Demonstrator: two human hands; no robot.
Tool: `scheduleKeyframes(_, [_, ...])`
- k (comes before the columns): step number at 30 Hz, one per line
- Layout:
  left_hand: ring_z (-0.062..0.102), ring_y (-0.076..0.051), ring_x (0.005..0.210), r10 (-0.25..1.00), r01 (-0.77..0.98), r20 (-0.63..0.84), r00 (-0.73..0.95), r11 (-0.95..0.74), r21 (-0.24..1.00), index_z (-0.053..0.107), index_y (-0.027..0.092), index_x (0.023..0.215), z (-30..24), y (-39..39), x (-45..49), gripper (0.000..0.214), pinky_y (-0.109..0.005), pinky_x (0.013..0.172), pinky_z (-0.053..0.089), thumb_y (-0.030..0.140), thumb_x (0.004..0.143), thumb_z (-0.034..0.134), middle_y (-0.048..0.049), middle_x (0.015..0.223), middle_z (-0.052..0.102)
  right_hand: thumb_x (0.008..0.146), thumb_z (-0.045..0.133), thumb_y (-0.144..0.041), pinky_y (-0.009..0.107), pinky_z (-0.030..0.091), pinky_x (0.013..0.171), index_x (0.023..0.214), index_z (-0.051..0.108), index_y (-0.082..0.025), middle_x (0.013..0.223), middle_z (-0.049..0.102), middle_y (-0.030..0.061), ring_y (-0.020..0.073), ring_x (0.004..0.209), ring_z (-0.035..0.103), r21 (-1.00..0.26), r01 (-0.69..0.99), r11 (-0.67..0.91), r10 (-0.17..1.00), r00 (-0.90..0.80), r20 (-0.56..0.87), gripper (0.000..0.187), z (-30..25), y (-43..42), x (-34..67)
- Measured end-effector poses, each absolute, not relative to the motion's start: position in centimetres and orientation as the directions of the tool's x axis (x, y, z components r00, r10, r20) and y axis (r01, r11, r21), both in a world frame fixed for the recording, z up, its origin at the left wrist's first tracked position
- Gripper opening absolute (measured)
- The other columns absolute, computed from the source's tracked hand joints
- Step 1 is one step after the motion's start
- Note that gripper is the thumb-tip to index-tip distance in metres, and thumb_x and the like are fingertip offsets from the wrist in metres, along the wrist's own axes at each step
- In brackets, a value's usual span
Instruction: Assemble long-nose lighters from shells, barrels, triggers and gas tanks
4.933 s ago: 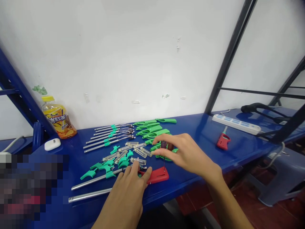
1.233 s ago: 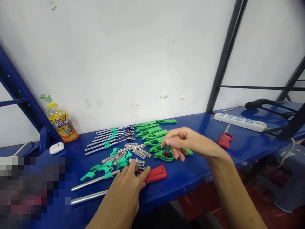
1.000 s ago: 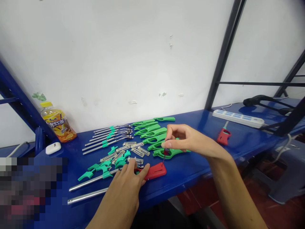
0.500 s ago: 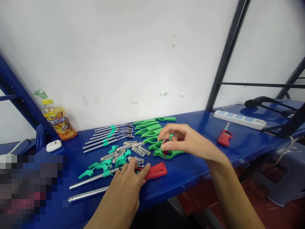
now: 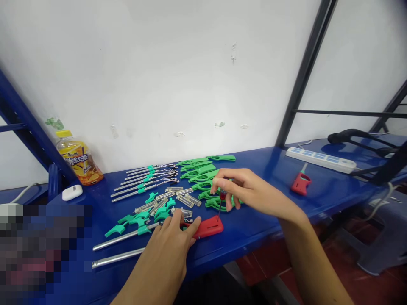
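Note:
My left hand (image 5: 173, 237) is closed on a red lighter (image 5: 209, 227), pressing it flat on the blue table with thumb and fingers. My right hand (image 5: 241, 188) grips a small screwdriver (image 5: 222, 195) with a dark red handle. Its thin shaft points down, and the tip meets the right end of the lighter's casing. Left of my hands lie metal tubes (image 5: 118, 257), teal triggers (image 5: 139, 219) and clear fuel tanks (image 5: 184, 201). Green lighter casings (image 5: 199, 172) are heaped behind my right hand.
Tubes with wires (image 5: 133, 192) lie in a row toward the wall. A drink bottle (image 5: 79, 159) and a white earphone case (image 5: 72, 192) stand at the left. On the right are another red lighter (image 5: 300, 184), a power strip (image 5: 321, 160) and a dark metal post (image 5: 303, 76).
The fingers of my right hand have shifted around the screwdriver handle, with the lower fingers now spread further down. My left hand and the red lighter stay in place.

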State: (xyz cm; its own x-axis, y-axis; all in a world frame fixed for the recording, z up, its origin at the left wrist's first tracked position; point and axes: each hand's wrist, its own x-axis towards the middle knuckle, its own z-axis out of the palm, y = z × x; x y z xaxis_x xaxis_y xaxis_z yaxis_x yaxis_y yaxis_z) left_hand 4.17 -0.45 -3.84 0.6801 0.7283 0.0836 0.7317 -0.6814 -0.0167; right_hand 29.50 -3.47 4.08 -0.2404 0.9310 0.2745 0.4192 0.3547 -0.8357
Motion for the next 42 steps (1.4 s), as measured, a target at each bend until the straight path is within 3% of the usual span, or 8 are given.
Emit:
scheduleKeyframes(3, [0.067, -0.024, 0.091, 0.722, 0.723, 0.073, 0.688, -0.69, 0.016, 0.06, 0.034, 0.157, -3.7, -0.5, 4.2, 0.055, -0.036, 0.083, 0.058, 0.016, 0.109, 0.041, -0.0144, 0.122, 0.063, 0.109, 0.064, -0.047, 0.019, 0.055, 0.055, 0.105, 0.072, -0.021, 0.099, 0.076, 0.0016, 0.0132, 0.071, 0.078, -0.89, 0.313, 0.331, 0.916, -0.332, 0.224, 0.027, 4.1, -3.5, 29.9])
scheduleKeyframes(7, [0.068, -0.026, 0.091, 0.732, 0.733, 0.052, 0.679, -0.68, -0.006, 0.059, 0.035, 0.158, -3.6, -0.4, 4.3, 0.055, -0.04, 0.084, 0.058, 0.017, 0.109, 0.041, -0.0156, 0.125, 0.063, 0.116, 0.049, -0.045, 0.02, 0.059, 0.059, 0.126, 0.074, -0.022, 0.125, 0.076, 0.0082, 0.0162, 0.084, 0.083, -0.914, 0.227, 0.337, 0.868, -0.451, 0.208, 0.035, 4.3, -3.6, 30.8])
scheduleKeyframes(10, [0.068, -0.026, 0.094, 0.727, 0.728, 0.059, 0.684, -0.686, 0.006, 0.058, 0.035, 0.159, -3.6, -0.5, 4.3, 0.055, -0.041, 0.087, 0.058, 0.018, 0.11, 0.04, -0.0156, 0.127, 0.063, 0.114, 0.054, -0.042, 0.019, 0.056, 0.059, 0.125, 0.078, -0.022, 0.118, 0.078, 0.007, 0.0145, 0.082, 0.081, -0.885, 0.276, 0.375, 0.873, -0.425, 0.238, 0.033, 4.6, -3.8, 31.0])
scheduleKeyframes(13, [0.068, -0.026, 0.098, 0.724, 0.725, 0.074, 0.686, -0.689, 0.02, 0.06, 0.033, 0.157, -3.4, -0.6, 4.2, 0.055, -0.04, 0.09, 0.058, 0.016, 0.109, 0.039, -0.0155, 0.126, 0.063, 0.107, 0.068, -0.043, 0.02, 0.052, 0.057, 0.111, 0.082, -0.022, 0.109, 0.08, 0.005, 0.0107, 0.07, 0.073, -0.868, 0.334, 0.369, 0.904, -0.345, 0.252, 0.026, 4.8, -3.9, 30.8])
scheduleKeyframes(17, [0.068, -0.024, 0.095, 0.727, 0.727, 0.078, 0.682, -0.686, 0.028, 0.061, 0.033, 0.156, -3.2, -0.7, 4.2, 0.055, -0.036, 0.086, 0.058, 0.015, 0.109, 0.039, -0.0144, 0.124, 0.063, 0.094, 0.083, -0.047, 0.022, 0.05, 0.056, 0.093, 0.081, -0.021, 0.092, 0.078, 0.0025, 0.0127, 0.067, 0.068, -0.891, 0.334, 0.309, 0.936, -0.273, 0.223, 0.026, 4.7, -3.9, 30.0])
scheduleKeyframes(20, [0.068, -0.026, 0.107, 0.72, 0.721, 0.089, 0.688, -0.693, 0.031, 0.061, 0.033, 0.156, -3.2, -0.7, 4.1, 0.055, -0.037, 0.092, 0.058, 0.014, 0.109, 0.038, -0.0155, 0.13, 0.063, 0.087, 0.09, -0.046, 0.024, 0.049, 0.056, 0.089, 0.078, -0.022, 0.09, 0.077, 0.0016, 0.014, 0.066, 0.067, -0.893, 0.327, 0.31, 0.939, -0.252, 0.234, 0.026, 4.4, -3.9, 29.7])
scheduleKeyframes(23, [0.067, -0.029, 0.115, 0.721, 0.723, 0.088, 0.687, -0.691, 0.014, 0.06, 0.033, 0.157, -3.2, -0.8, 4.1, 0.055, -0.039, 0.095, 0.058, 0.015, 0.109, 0.04, -0.0169, 0.137, 0.061, 0.085, 0.092, -0.044, 0.026, 0.049, 0.059, 0.086, 0.075, -0.022, 0.084, 0.076, 0.0001, 0.015, 0.066, 0.067, -0.875, 0.362, 0.323, 0.94, -0.227, 0.253, 0.027, 4.2, -3.9, 29.5])
scheduleKeyframes(42, [0.069, -0.026, 0.097, 0.719, 0.723, 0.088, 0.689, -0.691, -0.019, 0.058, 0.033, 0.159, -3.3, -1.0, 4.2, 0.055, -0.036, 0.084, 0.058, 0.017, 0.109, 0.04, -0.016, 0.127, 0.065, 0.085, 0.091, -0.046, 0.028, 0.048, 0.059, 0.081, 0.07, -0.023, 0.078, 0.076, -0.0008, 0.0155, 0.064, 0.066, -0.852, 0.404, 0.333, 0.941, -0.191, 0.278, 0.031, 4.0, -3.6, 29.3])
